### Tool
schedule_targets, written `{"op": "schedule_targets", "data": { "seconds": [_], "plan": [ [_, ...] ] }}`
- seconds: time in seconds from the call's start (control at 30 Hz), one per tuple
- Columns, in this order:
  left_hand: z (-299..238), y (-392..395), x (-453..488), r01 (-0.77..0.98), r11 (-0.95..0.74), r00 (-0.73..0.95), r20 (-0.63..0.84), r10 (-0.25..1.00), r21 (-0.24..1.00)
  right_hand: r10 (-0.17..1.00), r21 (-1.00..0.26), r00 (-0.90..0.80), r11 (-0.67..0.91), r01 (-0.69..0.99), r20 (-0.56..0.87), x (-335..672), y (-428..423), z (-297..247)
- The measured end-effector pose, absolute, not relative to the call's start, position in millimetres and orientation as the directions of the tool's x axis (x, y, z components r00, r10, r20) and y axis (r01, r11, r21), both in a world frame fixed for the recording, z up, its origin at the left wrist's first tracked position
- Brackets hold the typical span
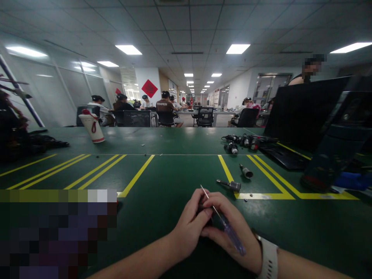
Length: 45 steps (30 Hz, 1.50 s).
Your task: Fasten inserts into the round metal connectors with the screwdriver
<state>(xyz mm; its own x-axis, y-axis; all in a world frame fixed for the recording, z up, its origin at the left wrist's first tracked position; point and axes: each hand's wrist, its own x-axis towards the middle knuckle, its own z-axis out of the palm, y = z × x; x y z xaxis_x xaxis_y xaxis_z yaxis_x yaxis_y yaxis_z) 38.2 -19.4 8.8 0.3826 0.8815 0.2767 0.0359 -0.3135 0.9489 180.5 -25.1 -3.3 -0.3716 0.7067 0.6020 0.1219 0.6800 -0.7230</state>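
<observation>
My left hand (190, 219) and my right hand (232, 224) meet over the near side of the green table. A screwdriver (231, 234) with a clear purple handle and thin metal shaft slants across my right hand, its tip pointing up and left past the fingers. The right fingers are curled beside the shaft. My left fingers are closed against the right ones around something dark, mostly hidden. Beyond my right hand lie a dark metal cylinder with a thin shaft (232, 186) and a cone-shaped metal piece (246, 171). A tiny dark part (245, 200) lies nearby.
Yellow tape lines (138, 176) mark the green table (180, 170). A white cup (92, 128) stands far left. Several dark motor-like parts (232, 147) lie right of centre, near a black screen (305, 112) and a tall dark bottle (331, 159). People sit beyond; the lower left is blurred out.
</observation>
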Motion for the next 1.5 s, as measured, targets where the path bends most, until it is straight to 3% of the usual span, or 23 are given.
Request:
{"op": "schedule_targets", "data": {
  "seconds": [0.3,0.43,0.67,0.77,1.1,1.3,1.5],
  "plan": [
    [8.6,-19.8,39.1,0.073,-0.382,0.381,0.329,0.864,0.921,0.7,-0.643,-0.377,0.711,0.286,0.606,173.7,-34.0,2.0],
    [5.7,-18.6,39.6,0.106,-0.386,0.344,0.331,0.879,0.916,0.67,-0.538,-0.413,0.742,0.401,0.617,175.1,-37.0,-2.3],
    [-1.7,-18.9,35.7,0.196,-0.631,0.296,0.569,0.768,0.75,0.603,-0.392,-0.325,0.756,0.523,0.729,193.5,-22.0,19.5],
    [-3.5,-15.6,33.4,0.311,-0.638,0.284,0.572,0.77,0.704,0.6,-0.346,-0.212,0.675,0.652,0.771,215.6,-1.4,33.2],
    [11.3,2.4,50.6,0.59,-0.599,0.405,0.443,0.799,0.541,0.708,-0.504,0.217,0.224,0.834,0.672,335.9,63.0,-10.0],
    [9.8,33.9,93.1,0.607,-0.642,0.487,0.42,0.766,0.468,0.771,-0.488,0.247,0.093,0.868,0.586,356.0,74.0,-28.6],
    [3.2,53.4,121.1,0.625,-0.653,0.561,0.336,0.757,0.427,0.808,-0.405,0.14,0.13,0.905,0.573,350.7,71.5,-30.1]
  ]
}}
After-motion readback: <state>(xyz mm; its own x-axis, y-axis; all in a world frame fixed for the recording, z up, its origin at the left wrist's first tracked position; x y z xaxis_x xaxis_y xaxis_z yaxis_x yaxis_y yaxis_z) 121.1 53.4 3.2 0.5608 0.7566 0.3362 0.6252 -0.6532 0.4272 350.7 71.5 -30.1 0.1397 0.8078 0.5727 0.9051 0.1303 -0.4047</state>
